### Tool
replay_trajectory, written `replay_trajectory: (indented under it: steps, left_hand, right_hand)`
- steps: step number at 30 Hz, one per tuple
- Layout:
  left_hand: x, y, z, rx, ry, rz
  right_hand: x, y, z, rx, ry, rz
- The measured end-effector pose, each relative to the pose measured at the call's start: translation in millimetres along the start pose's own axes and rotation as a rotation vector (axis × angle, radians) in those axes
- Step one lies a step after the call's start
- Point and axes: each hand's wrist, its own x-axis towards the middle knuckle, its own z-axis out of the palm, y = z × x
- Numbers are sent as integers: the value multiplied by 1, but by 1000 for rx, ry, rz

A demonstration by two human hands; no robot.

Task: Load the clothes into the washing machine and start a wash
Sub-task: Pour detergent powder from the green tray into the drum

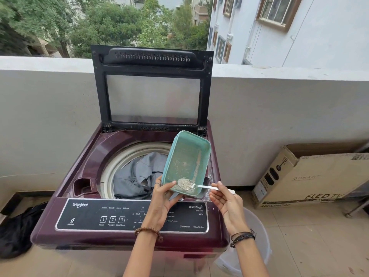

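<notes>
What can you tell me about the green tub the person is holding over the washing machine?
The tub is a shallow rectangular container of pale green plastic with rounded corners. It is tilted steeply, its open side facing the camera, above the machine's right front. It is nearly empty: powder dusts its floor and lies in a streak along its right side. The left hand grips its lower left corner. A metal spoon heaped with powder, pinched by the right hand, rests at its lower rim.
</notes>
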Motion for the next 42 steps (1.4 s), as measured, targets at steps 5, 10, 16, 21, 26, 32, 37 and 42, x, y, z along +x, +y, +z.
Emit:
replay_trajectory:
  steps: [5, 10, 16, 21, 26, 32, 37, 42]
  left_hand:
    - [-1, -1, -2, 28, -21, 11]
    - [0, 0, -7, 88, -12, 61]
    - [-1, -5, 1, 166, -25, 112]
    - [-3, -7, 3, 135, -63, 128]
    - [-4, -1, 3, 160, -91, 134]
    - [-4, 0, 3, 162, -111, 122]
    - [-3, -1, 4, 29, -61, 70]
    - [-3, -1, 1, -24, -16, 27]
  right_hand:
    - [-2, -6, 2, -103, 24, -121]
    - [0, -23, 11, -426, 58, -362]
    - [1, -15, 21, -633, 99, -441]
    - [6, -13, 17, -538, 88, -362]
    - [8, -6, 8, -269, 84, -154]
    - [7, 6, 5, -39, 50, 23]
    - [7, 5, 7, 33, 37, 28]
    - [8, 0, 9, -4, 17, -14]
